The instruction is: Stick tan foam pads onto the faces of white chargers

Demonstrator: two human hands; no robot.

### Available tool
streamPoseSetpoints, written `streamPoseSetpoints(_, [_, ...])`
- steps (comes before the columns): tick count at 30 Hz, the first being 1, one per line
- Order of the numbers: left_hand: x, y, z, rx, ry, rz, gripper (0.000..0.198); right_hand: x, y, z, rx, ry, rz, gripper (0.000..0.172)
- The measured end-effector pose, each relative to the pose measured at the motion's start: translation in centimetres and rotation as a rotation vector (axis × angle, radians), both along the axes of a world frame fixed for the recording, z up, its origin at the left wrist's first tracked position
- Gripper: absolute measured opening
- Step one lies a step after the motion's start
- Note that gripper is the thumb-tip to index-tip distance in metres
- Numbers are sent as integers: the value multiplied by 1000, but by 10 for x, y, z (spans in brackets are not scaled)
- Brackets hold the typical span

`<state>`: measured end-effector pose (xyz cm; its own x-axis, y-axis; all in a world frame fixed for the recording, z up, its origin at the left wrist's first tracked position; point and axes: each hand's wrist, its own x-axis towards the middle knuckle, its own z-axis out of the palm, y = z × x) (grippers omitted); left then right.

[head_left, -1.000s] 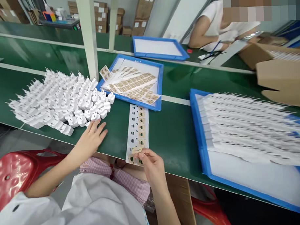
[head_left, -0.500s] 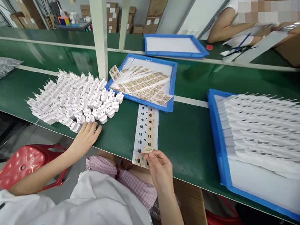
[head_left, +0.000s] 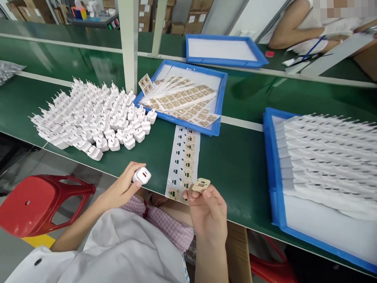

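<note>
My left hand (head_left: 123, 185) grips a white charger plug (head_left: 142, 175), its face with two port slots turned up. Between the fingertips of my right hand (head_left: 208, 207) is a small tan sticker (head_left: 201, 184) with cut-outs. Just behind that hand, a sticker sheet (head_left: 183, 158) lies on the green table, its right column still bearing tan pieces and its left column showing white backing with dark marks. Rows of white chargers (head_left: 91, 116) stand on the table at the left, prongs up.
A blue tray (head_left: 223, 90) holds more sticker sheets. At right, a larger blue tray (head_left: 273, 188) carries rows of white chargers. Another blue tray (head_left: 225, 49) lies farther back. A post (head_left: 129, 44) rises behind the chargers. A red stool (head_left: 33, 204) stands at left; another person's arm (head_left: 291, 24) shows at upper right.
My left hand has taken a charger from the front of the group and brought it right, towards my body. My right hand has lifted the sticker slightly right, off the sheet's edge.
</note>
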<state>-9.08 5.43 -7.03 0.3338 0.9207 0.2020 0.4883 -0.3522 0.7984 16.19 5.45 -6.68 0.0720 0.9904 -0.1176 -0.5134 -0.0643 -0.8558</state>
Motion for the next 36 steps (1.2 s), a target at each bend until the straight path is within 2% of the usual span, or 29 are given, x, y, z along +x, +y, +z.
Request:
streamPoseSetpoints(4, [49,-6,6,-3,-610,-213,68,-18,-21,40,104,34,86,27])
streamPoseSetpoints(7, [74,-5,15,1,-823,-307,64,-27,-34,59,176,-9,75,26])
streamPoseSetpoints(11, [90,-5,19,-7,-837,-270,49,-32,-44,63,183,-63,0,30])
streamPoseSetpoints(16, [111,-14,9,74,-928,-128,52,-47,-46,55,157,-80,-165,31])
streamPoseSetpoints(19, [121,-22,10,-83,-1054,-171,48,-53,-42,53,190,-93,-277,32])
streamPoseSetpoints(22, [122,-25,15,-231,-1118,-187,45,-52,-38,53,249,-144,-299,35])
streamPoseSetpoints(25, [121,-26,17,-214,-1103,-187,40,-51,-36,52,273,-195,-364,35])
streamPoseSetpoints(29, [124,-31,13,-154,-1030,-203,39,-50,-32,50,248,-155,-465,30])
streamPoseSetpoints(32, [121,-30,9,-106,-929,-210,38,-47,-31,52,244,-160,-448,33])
streamPoseSetpoints(36, [108,-19,8,5,-842,-263,38,-38,-37,58,226,-182,-291,36])
